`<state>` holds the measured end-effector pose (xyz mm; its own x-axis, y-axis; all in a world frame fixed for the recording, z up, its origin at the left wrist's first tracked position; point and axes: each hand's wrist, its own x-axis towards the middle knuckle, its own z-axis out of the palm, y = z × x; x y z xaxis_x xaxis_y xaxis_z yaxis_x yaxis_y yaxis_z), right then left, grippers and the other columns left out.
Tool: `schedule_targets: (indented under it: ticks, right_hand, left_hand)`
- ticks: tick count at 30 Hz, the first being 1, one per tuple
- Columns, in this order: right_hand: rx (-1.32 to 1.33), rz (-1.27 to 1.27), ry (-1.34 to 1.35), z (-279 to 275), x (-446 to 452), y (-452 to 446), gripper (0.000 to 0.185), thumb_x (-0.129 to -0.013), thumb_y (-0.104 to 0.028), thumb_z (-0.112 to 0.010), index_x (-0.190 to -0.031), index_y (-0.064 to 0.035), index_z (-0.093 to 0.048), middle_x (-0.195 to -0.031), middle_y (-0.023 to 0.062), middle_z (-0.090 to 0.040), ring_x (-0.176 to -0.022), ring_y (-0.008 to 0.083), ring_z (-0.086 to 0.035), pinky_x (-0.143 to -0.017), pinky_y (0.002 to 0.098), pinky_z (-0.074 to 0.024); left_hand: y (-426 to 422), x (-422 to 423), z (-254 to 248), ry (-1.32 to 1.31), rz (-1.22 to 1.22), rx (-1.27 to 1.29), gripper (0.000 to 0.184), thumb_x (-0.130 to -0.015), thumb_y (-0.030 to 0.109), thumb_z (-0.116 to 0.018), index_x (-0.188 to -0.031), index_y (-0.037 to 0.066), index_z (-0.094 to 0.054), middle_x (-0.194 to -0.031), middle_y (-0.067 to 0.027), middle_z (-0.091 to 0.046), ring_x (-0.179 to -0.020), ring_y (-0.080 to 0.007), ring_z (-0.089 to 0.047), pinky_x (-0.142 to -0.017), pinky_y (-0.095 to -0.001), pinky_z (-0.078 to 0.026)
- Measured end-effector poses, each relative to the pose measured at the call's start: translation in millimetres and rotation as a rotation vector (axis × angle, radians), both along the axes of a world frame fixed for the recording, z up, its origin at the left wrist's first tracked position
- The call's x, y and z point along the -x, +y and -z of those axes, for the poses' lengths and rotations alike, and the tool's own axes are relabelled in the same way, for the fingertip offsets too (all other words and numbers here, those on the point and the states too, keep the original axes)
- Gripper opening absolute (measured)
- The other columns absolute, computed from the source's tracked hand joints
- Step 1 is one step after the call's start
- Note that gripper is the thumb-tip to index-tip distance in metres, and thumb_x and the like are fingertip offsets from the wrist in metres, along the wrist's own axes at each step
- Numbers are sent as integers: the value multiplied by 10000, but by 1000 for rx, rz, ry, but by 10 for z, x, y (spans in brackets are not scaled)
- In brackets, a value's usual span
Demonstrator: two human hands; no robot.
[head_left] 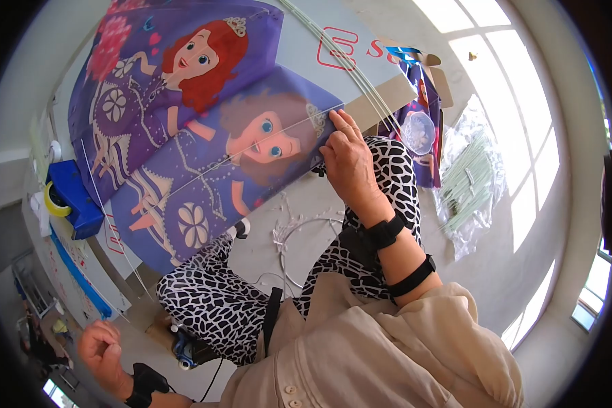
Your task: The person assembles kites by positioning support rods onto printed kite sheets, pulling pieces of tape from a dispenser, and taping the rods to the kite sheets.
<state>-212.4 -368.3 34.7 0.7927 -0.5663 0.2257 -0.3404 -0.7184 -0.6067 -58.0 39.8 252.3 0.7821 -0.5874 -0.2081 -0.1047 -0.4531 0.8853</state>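
Observation:
A purple printed sheet [204,180] with a red-haired cartoon princess lies folded over my lap and the white board in front of me. My right hand [347,160] grips its right corner, fingers bent along the edge and the thumb mostly hidden. A thin pale rod [279,137] crosses the sheet diagonally and ends by those fingertips. Away from the sheet, at the lower left, my left hand [103,353] is raised with curled fingers. What it holds, if anything, cannot be made out. Near it are a thin rod's end and a blue strip [78,268].
A blue tape dispenser [78,198] stands left of the sheet. Several long thin rods [347,61] lie across the white board [367,34]. To the right are a clear plastic cup [417,132] and a plastic bag of pale sticks [470,180]. White pieces [296,228] are scattered below my knees.

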Motion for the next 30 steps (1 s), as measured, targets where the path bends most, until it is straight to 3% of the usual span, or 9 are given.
schedule_targets:
  ticks: [4, 6, 9, 13, 19, 22, 23, 27, 30]
  right_hand:
    - [34, 0, 8, 20, -2, -12, 169, -760, 5, -582, -901, 97, -564, -1271, 272, -481, -1262, 393, -398, -1035, 396, -369]
    - [38, 1, 10, 55, 1, -20, 184, -760, 0, -578, -916, 97, -568, -1273, 272, -481, -1261, 391, -400, -1036, 392, -368]
    - [122, -4, 58, 122, 2, -37, 210, -763, -9, -565, -946, 93, -576, -1274, 260, -489, -1261, 377, -405, -1040, 388, -362]
    - [50, 9, -10, 165, 12, -66, 215, -768, -19, -554, -959, 77, -579, -1257, 239, -516, -1253, 363, -419, -1044, 387, -354]
    - [8, 63, -92, 180, 0, -63, 209, -774, -39, -546, -952, 66, -578, -1240, 235, -532, -1231, 360, -443, -1036, 384, -362]
    - [20, 56, -126, 221, 1, -105, 201, -767, -36, -536, -936, 64, -579, -1243, 235, -530, -1231, 356, -444, -1034, 383, -365]
    - [31, 30, -134, 258, 14, -124, 195, -762, -33, -530, -924, 63, -581, -1246, 236, -529, -1233, 354, -443, -1035, 382, -366]
    - [49, -96, -115, 307, 58, -263, 202, -724, -42, -568, -893, 66, -592, -1256, 238, -523, -1244, 350, -433, -1036, 378, -366]
    - [-157, -115, -127, 128, 184, -261, 265, -686, -110, -661, -873, 68, -602, -1268, 230, -519, -1250, 350, -425, -1037, 375, -365]
  left_hand:
    - [-356, 340, -509, -200, 92, -24, 128, -680, 53, -577, -698, 37, -452, -639, -33, -408, -557, -116, -372, -531, -234, -303]
    - [-575, 393, -709, -274, 233, 101, 164, -701, 81, -623, -689, 50, -463, -627, -33, -422, -554, -113, -380, -525, -232, -304]
    - [-1147, 366, -1028, -167, 472, 180, 199, -735, 135, -658, -684, 67, -477, -634, -38, -446, -548, -110, -393, -520, -238, -317]
    - [-1822, 583, -1327, -222, 556, 151, 243, -755, 196, -689, -709, 81, -480, -629, -30, -443, -533, -103, -385, -517, -247, -320]
    - [-3765, 1023, -1430, -304, 623, 152, 134, -743, 113, -647, -744, 16, -555, -621, -62, -512, -502, -113, -456, -509, -271, -398]
    - [-3920, 1018, -1640, -349, 652, 167, 97, -738, 71, -626, -762, -17, -592, -618, -79, -546, -486, -118, -491, -506, -283, -437]
    - [-3997, 901, -1599, -317, 796, 205, 118, -813, 62, -614, -821, -52, -643, -644, -87, -566, -502, -145, -526, -502, -267, -478]
    - [-4101, 1089, -1628, -311, 813, 174, 121, -820, 75, -611, -826, -44, -627, -655, -81, -549, -517, -139, -513, -518, -263, -465]
    - [-4142, 1234, -1635, -294, 835, 149, 124, -826, 88, -607, -830, -36, -612, -666, -74, -532, -531, -133, -499, -533, -260, -452]
